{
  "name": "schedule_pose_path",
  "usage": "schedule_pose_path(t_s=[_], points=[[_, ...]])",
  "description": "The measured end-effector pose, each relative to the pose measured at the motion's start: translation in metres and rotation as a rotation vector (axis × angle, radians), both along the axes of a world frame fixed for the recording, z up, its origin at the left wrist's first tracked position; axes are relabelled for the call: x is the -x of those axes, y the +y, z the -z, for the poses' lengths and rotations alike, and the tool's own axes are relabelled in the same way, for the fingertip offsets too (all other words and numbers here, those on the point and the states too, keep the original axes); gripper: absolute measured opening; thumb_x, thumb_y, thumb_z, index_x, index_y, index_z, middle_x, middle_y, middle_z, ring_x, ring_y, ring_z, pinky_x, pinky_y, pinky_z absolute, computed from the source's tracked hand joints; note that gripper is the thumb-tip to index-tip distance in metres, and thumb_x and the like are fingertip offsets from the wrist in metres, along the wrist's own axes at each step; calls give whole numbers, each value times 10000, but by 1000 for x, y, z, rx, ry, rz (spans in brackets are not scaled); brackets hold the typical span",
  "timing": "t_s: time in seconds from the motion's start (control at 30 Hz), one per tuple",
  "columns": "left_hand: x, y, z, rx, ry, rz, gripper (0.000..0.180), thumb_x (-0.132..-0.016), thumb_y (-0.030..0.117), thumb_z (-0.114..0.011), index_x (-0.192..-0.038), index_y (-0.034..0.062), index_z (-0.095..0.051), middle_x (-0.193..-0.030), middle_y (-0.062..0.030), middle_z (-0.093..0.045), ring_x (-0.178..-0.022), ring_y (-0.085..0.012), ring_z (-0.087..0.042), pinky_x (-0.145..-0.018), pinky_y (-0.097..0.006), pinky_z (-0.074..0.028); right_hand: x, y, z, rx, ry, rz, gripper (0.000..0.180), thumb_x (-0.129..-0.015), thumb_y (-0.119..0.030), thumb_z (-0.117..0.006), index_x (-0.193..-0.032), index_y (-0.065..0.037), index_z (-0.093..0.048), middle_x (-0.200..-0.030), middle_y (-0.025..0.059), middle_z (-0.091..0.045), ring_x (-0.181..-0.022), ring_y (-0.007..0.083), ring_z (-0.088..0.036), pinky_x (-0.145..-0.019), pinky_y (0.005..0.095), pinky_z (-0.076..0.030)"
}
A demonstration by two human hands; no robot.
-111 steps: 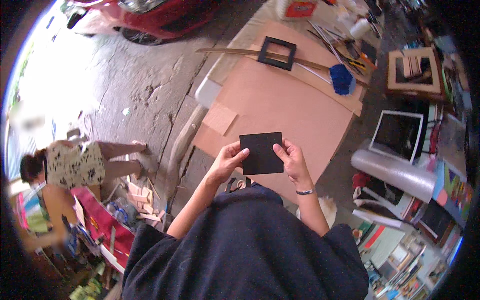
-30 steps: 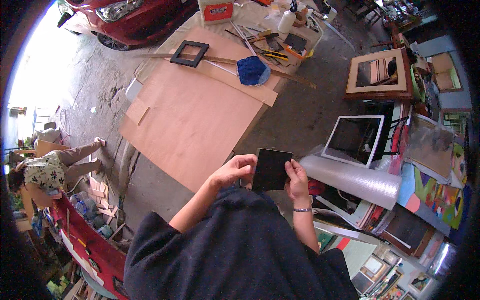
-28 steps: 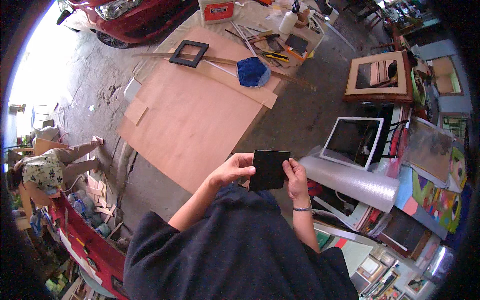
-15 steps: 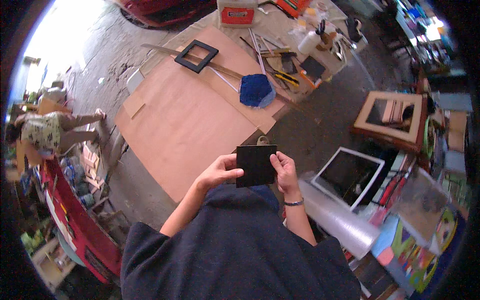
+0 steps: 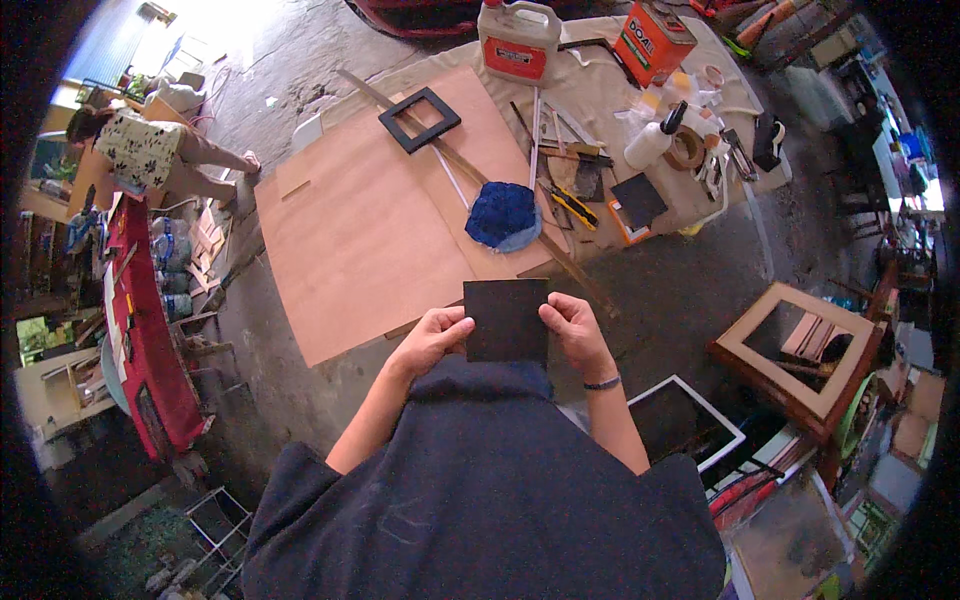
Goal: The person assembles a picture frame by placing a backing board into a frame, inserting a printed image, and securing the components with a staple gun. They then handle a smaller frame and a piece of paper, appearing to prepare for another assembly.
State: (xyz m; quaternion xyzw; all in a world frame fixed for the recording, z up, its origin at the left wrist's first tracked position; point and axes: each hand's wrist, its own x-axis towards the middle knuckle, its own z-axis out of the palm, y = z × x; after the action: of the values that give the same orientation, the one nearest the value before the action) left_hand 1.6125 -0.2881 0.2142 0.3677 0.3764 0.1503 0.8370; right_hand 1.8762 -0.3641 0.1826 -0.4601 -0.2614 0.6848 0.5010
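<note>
Bright daylight pouring in from the far left, blown out to white glare on the concrete floor (image 5: 290, 60) there. Soft, even light over the middle, with only faint shadows and sharp focus. Strong fisheye bending toward the rim, straight edges curved, near and right margins dim, smeared and swallowed by a black vignette.

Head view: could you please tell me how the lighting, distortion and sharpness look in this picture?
Head view: daylight blows out the top-left corner; the fisheye bends the brown board edges and leaves a black rim; the black card between left hand and right hand is sharp; the wooden frame near the right rim looks softer and dimmer.
</note>
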Motion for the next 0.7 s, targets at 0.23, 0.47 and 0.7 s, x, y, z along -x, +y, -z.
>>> schedule_pose_path(t_s=[0.23, 0.47, 0.7], points=[[0, 6, 6, 167, -69, -162, 493, -1001, 453, -458, -1167, 13, -605, -1021, -138, -699, -867, -226, -694, -710, -359, -588, -14, 34, -24, -372, -259, 198, 71, -946, -64, -605, -966, -59, -673, -913, 14, -657, -851, 90, -589, -729, 225, -462], [25, 1, 9, 206, -335, -453, 320, -994, 299, -532, -1110, 4, -572, -986, -148, -678, -870, -233, -698, -666, -333, -609, 16, 70, -75, -1125, -1197, -197, 319, -750, -88, -690, -1024, -243, -739, -1084, 29, -650, -1020, 217, -594, -865, 353, -462], [74, 13, 5, -41, 27, -385, 176, -952, 107, -590, -1079, -12, -565, -955, -128, -691, -808, -205, -715, -637, -268, -601, 59, 83, -53, -814, -1223, 82, 229, -906, -79, -617, -1126, -80, -679, -1125, 80, -634, -1042, 243, -586, -876, 345, -484]])
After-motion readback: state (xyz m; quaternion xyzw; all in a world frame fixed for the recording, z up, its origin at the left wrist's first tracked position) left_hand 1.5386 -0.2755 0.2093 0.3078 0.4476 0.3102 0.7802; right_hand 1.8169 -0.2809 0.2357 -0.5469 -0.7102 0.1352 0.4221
